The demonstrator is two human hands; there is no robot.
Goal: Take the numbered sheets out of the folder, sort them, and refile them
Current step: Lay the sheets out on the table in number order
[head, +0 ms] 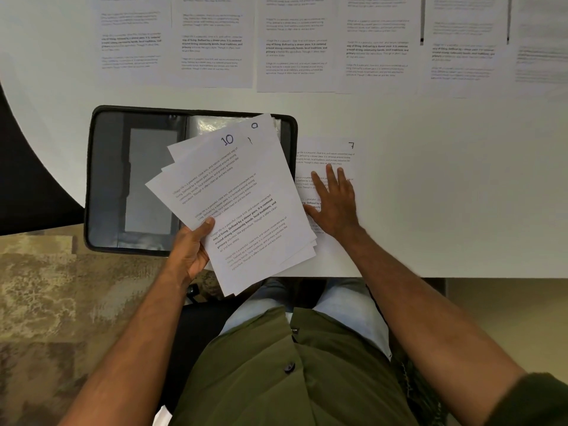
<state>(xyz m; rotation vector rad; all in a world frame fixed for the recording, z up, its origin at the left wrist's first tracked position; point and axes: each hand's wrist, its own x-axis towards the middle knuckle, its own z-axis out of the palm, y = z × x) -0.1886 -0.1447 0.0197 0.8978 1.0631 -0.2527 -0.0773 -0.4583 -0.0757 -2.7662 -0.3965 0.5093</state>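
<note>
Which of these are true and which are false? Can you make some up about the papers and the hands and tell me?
1. The left hand grips a fanned stack of sheets. True.
2. The top sheet of that stack is marked 3. False: it is marked 10.
3. The right hand lies flat on the sheet marked 7. True.
4. The folder is zipped closed. False: it lies open on the table.
5. A row of sheets lies along the far side of the table. True.
</note>
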